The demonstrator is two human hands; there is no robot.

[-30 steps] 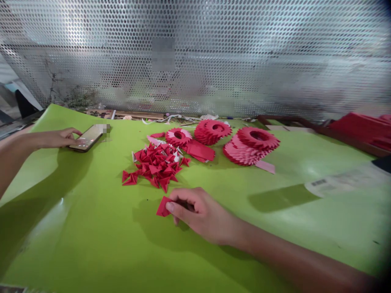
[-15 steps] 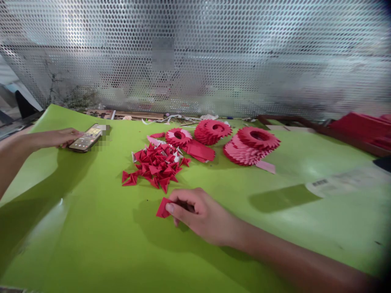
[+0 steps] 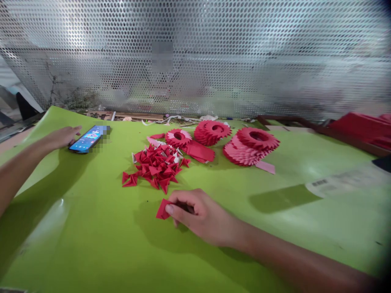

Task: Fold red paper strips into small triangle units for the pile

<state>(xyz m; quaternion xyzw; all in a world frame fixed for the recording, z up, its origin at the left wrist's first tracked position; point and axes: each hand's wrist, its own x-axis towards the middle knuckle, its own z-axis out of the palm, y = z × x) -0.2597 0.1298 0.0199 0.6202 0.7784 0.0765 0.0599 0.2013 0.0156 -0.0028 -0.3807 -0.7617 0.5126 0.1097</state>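
My right hand (image 3: 198,215) pinches a small folded red paper piece (image 3: 163,209) between thumb and fingers, just above the green tabletop. Beyond it lies a heap of folded red paper triangles (image 3: 157,165), some with white showing. At the left, my left hand (image 3: 62,136) is held at the edge of a phone (image 3: 87,139) lying face up with its screen lit. The index finger there is stretched out, and nothing is in that hand. Part of the phone is blurred out by pixelation.
Behind the heap stand ring-shaped stacks of red and pink folded paper (image 3: 212,132), with another stack (image 3: 252,146) to the right. Flat red paper strips (image 3: 200,151) lie between. A perforated metal panel (image 3: 195,81) rises along the back. Red material (image 3: 363,130) sits far right.
My left hand has drawn back slightly to the left and up from the phone's screen. The display has switched to a blue picture. My right hand and its paper piece are nearly still.
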